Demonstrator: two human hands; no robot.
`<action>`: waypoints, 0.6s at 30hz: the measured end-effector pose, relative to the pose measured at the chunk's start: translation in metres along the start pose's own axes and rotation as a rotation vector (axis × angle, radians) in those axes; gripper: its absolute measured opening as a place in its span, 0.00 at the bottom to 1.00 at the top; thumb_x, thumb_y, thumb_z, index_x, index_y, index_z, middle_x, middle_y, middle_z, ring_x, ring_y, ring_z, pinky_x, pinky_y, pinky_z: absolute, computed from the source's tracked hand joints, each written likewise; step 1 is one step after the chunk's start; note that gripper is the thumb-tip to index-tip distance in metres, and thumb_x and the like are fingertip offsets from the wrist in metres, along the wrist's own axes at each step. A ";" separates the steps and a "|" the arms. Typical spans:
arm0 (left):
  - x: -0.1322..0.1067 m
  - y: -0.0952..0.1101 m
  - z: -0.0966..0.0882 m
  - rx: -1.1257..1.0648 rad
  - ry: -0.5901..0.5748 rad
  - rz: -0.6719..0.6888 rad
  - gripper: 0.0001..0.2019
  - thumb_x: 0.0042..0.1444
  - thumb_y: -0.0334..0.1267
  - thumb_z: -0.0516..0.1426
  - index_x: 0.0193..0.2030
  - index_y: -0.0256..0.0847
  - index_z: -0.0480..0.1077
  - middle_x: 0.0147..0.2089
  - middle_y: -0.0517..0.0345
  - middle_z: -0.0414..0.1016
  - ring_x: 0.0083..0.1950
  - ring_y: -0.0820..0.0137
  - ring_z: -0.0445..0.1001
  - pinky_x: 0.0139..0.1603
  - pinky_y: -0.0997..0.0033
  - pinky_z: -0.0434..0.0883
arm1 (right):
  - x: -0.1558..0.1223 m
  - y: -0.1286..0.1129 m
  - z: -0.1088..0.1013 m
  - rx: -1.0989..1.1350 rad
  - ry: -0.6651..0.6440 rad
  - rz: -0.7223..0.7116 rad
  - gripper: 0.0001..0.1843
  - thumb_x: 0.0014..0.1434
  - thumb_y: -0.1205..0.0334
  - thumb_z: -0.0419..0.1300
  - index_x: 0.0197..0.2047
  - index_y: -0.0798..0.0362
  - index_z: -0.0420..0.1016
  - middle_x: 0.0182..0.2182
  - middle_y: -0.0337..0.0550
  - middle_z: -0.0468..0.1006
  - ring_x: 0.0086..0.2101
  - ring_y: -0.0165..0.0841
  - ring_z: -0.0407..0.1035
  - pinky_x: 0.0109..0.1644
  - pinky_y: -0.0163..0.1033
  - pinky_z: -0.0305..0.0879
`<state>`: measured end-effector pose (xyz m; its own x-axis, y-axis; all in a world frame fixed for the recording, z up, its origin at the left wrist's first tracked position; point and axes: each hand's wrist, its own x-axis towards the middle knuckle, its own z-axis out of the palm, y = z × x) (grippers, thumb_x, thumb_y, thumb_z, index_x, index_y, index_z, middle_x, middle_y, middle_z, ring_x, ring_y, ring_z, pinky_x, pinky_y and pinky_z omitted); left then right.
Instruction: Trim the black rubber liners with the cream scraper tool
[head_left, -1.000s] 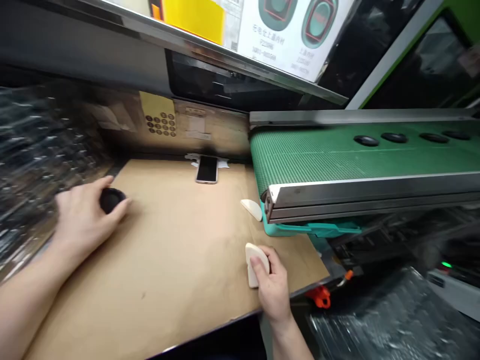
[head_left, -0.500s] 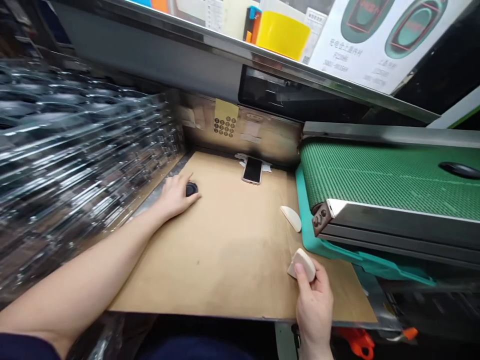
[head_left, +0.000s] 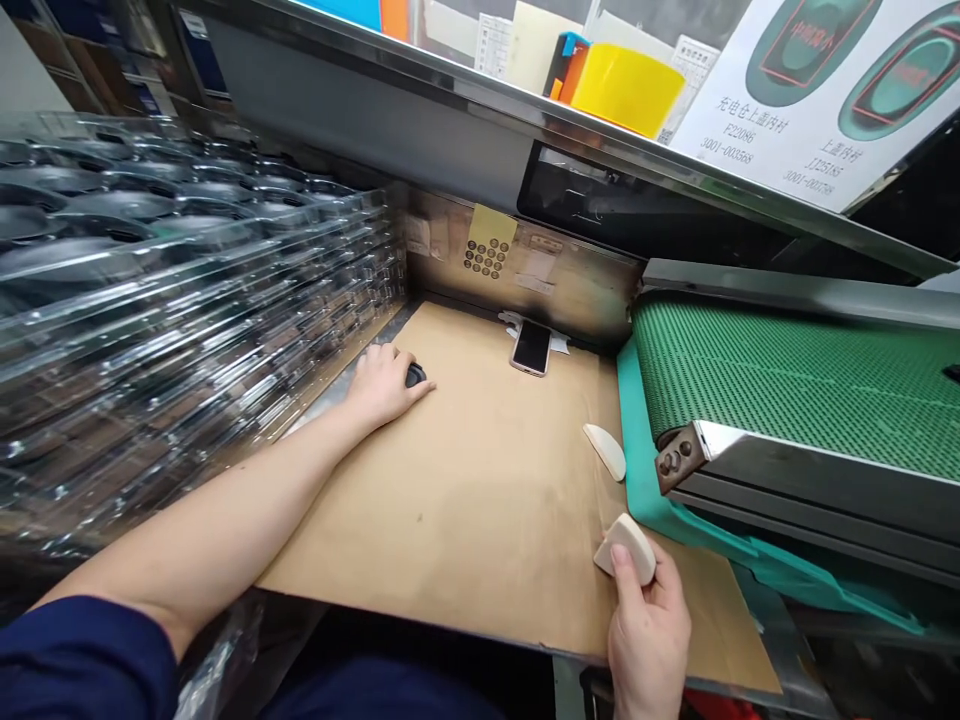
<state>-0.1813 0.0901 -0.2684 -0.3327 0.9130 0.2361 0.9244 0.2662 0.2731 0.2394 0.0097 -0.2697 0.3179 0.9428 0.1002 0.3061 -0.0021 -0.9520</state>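
My left hand (head_left: 384,385) lies on the brown paper-covered bench (head_left: 465,500) at its far left, fingers closed round a small black round part (head_left: 415,375). Close to the front right edge of the bench, my right hand (head_left: 646,625) grips a cream wedge-shaped sponge (head_left: 627,548) between thumb and fingers. A second cream wedge (head_left: 605,450) rests loose on the paper beside the conveyor's end.
A green conveyor belt (head_left: 787,375) with a steel frame runs off to the right over a teal tray (head_left: 637,470). Stacks of clear plastic trays (head_left: 165,300) fill the left side. A phone (head_left: 531,347) lies at the back. A shelf overhead holds a yellow tape roll (head_left: 626,90).
The view has swung left and pulled back, bringing the clear tray stacks into sight. My left hand has stayed on the black part; my right hand still grips the cream wedge.
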 end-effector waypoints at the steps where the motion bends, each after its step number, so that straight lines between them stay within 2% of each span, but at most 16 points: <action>1: 0.000 0.001 -0.001 0.004 0.000 0.000 0.30 0.58 0.64 0.54 0.54 0.40 0.74 0.54 0.40 0.70 0.59 0.46 0.63 0.61 0.48 0.61 | 0.000 0.001 0.000 0.004 -0.007 -0.003 0.28 0.56 0.41 0.67 0.53 0.50 0.77 0.48 0.45 0.82 0.47 0.42 0.76 0.55 0.45 0.70; 5: -0.002 0.003 -0.004 0.018 -0.005 0.018 0.31 0.58 0.65 0.53 0.55 0.40 0.73 0.54 0.40 0.70 0.59 0.46 0.63 0.61 0.48 0.61 | 0.000 0.001 0.000 0.034 -0.014 -0.001 0.27 0.56 0.41 0.68 0.52 0.51 0.77 0.47 0.44 0.82 0.46 0.41 0.76 0.54 0.45 0.71; 13: -0.001 0.005 -0.005 0.043 -0.027 0.050 0.29 0.59 0.64 0.53 0.51 0.40 0.73 0.54 0.40 0.71 0.59 0.47 0.64 0.59 0.48 0.61 | 0.000 0.000 0.002 0.072 -0.001 0.034 0.27 0.56 0.42 0.69 0.51 0.51 0.77 0.45 0.43 0.83 0.44 0.40 0.76 0.54 0.44 0.70; 18: -0.002 0.002 -0.008 0.033 -0.040 0.051 0.34 0.59 0.68 0.51 0.57 0.40 0.71 0.56 0.40 0.70 0.60 0.47 0.64 0.60 0.49 0.61 | 0.000 0.001 0.002 0.085 0.021 0.052 0.25 0.55 0.43 0.70 0.51 0.50 0.77 0.44 0.42 0.83 0.43 0.39 0.76 0.55 0.44 0.69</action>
<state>-0.1801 0.0861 -0.2603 -0.2775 0.9373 0.2109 0.9460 0.2283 0.2303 0.2377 0.0101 -0.2709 0.3503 0.9350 0.0547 0.2114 -0.0220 -0.9771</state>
